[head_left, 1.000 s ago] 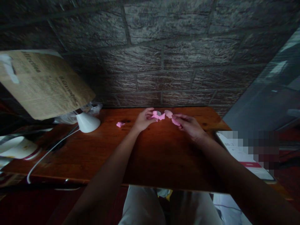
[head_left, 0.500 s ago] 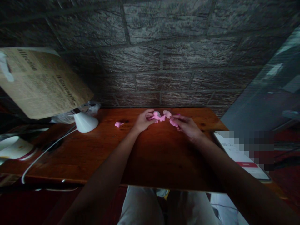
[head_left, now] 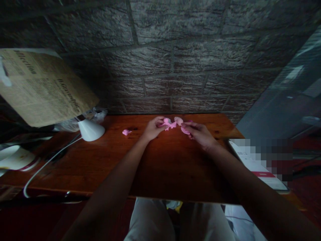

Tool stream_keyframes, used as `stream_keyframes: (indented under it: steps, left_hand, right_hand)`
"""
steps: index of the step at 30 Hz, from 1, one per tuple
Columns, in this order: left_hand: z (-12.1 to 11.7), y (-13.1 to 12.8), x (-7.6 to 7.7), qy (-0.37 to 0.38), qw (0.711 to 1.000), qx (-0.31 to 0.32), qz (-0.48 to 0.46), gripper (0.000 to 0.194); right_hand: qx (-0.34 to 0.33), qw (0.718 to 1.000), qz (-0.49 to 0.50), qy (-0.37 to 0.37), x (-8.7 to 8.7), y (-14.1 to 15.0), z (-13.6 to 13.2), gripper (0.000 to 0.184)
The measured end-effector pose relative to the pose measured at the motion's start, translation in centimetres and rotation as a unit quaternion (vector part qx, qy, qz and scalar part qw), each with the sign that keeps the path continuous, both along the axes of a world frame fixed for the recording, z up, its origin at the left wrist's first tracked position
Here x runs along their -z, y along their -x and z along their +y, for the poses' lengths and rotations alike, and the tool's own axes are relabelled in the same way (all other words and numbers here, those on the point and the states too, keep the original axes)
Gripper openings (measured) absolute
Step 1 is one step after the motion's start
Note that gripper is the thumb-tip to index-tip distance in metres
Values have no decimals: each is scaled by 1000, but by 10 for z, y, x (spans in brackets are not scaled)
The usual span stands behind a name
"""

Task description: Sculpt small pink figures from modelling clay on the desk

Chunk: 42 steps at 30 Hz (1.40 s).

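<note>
My left hand [head_left: 153,129] is closed around a small pink figure-like piece [head_left: 167,123], soft-looking like modelling clay, with a rounded lump on top. To its right, my right hand [head_left: 199,134] pinches a flattish pink piece [head_left: 185,130] between thumb and fingers. Between the hands, a paler pink lump [head_left: 178,120] stands at the back, close to the figure; whether they touch, I cannot tell. A bit of brighter pink shows behind my right fingers. Off to the left, a separate pink scrap [head_left: 126,132] lies on the wooden table [head_left: 110,160].
A lamp with a white cone base [head_left: 91,130] and a newsprint shade [head_left: 47,87] stands at left, its cord crossing the table. A white cup [head_left: 16,157] is at the far left. A phone or tablet [head_left: 250,164] lies at right. A stone-patterned wall [head_left: 155,60] rises behind.
The view has shifted very slightly. Both hands keep their grip on the pink pieces, with no other clear movement.
</note>
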<state>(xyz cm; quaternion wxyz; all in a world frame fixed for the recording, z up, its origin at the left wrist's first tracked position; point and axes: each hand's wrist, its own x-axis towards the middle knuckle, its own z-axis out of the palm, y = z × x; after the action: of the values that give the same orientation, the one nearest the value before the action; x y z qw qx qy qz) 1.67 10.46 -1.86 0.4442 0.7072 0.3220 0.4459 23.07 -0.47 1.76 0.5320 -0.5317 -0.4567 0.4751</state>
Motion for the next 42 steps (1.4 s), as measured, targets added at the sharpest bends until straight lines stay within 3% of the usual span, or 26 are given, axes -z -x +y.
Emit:
stream_keyframes:
  steps: [9,20,30,42]
  left_hand:
    - [-1,3,-4,-1,1000,-5,-5,42]
    - [-2,6,-9,15,998,50,20,36]
    - [-2,12,-11,17,998,53,28,32]
    - [2,8,-1,-1,999,35,31,48]
  right_hand:
    - [0,1000,3,4,-3,1,-1,37]
    - [-13,1000,-27,-7,-2,4,-3,40]
    - [-11,1000,-22,-2,-2,4,-2,43]
    - [-7,1000,-27,-4,-2,3,-3,40]
